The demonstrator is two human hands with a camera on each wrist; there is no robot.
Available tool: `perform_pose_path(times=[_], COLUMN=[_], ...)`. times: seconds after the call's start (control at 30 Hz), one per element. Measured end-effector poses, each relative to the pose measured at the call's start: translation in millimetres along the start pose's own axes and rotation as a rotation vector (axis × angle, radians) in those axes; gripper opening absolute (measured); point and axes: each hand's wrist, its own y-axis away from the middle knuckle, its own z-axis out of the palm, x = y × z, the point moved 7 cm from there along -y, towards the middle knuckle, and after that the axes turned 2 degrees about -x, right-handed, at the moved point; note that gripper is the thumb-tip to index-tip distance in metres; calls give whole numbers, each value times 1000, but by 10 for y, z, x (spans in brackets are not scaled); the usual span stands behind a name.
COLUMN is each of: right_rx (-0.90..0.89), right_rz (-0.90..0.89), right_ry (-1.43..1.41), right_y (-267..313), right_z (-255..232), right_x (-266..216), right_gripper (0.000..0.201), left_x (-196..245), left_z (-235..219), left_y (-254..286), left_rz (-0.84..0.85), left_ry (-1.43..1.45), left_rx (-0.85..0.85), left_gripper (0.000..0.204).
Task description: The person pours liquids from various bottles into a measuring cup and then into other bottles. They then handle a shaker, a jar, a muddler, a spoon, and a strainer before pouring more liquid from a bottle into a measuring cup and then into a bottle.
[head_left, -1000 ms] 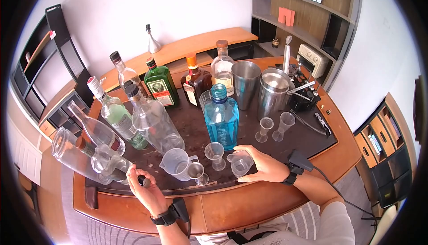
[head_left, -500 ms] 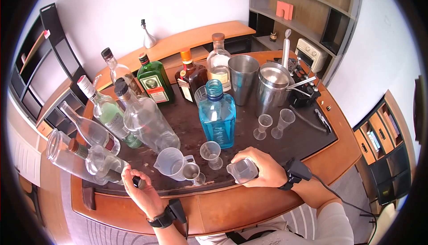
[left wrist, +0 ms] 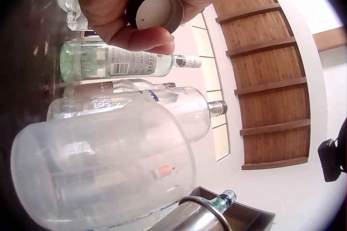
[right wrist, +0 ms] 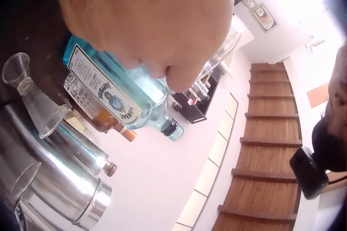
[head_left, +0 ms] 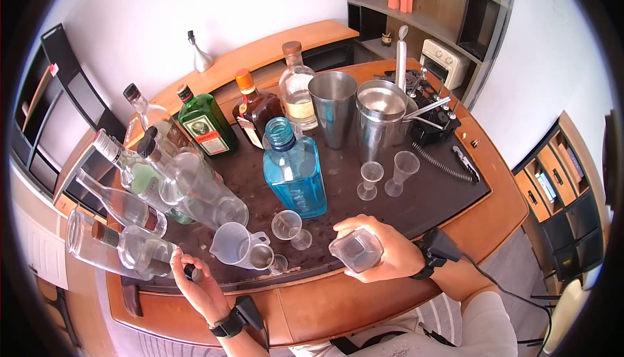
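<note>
In the head view my left hand (head_left: pixel 200 287) is at the table's front left, holding a dark bottle cap (head_left: pixel 192 272). The left wrist view shows the cap's pale inside (left wrist: pixel 158 12) between finger and thumb. My right hand (head_left: pixel 390 250) grips a small clear squarish cup (head_left: pixel 356 251), tilted above the table's front edge; the right wrist view hides it behind the hand. An uncapped blue bottle (head_left: pixel 296 178) stands just beyond it, labelled in the right wrist view. Between the hands are a plastic measuring jug (head_left: pixel 231 243), a small double-ended jigger (head_left: pixel 262 257) and a clear double-ended measure (head_left: pixel 287 226).
Several bottles crowd the left, including a clear one (head_left: pixel 195 185) and a green one (head_left: pixel 211 129). Metal shaker tins (head_left: pixel 335 110) stand at the back right. Two more clear double-ended measures (head_left: pixel 369 178) are beyond the right hand. A coiled cord (head_left: pixel 442 165) lies rightward.
My right hand has raised the clear cup and tipped it, its squarish face now toward the head camera. The left hand keeps the cap. The head view has swung, shifting the tableware leftward.
</note>
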Motion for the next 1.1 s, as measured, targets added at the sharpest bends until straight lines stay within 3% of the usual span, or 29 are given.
perform_pose_path(times=[0.07,0.17,0.47,0.5,0.87,1.1], right_rx=[2,61,208,181,223,214], right_rz=[58,-30,23,-47,-35,-35], right_ry=[-123,-179,-368,-287,-141,-71], right_y=[18,11,-85,-140,-786,-1114], right_z=[-19,-80,-335,-373,-744,-722], right_x=[24,77,-30,-95,-450,-532], right_gripper=[81,82,80,83,72,67], left_x=[-20,13,-13,-14,-13,-2], left_z=[28,39,64,68,138,148], left_y=[0,26,2,-2,54,61], left_rz=[-5,-18,-25,-28,-49,-76], left_ry=[10,-12,22,21,47,49], left_rx=[15,83,16,7,2,-6], left_gripper=[29,27,25,25,24,19])
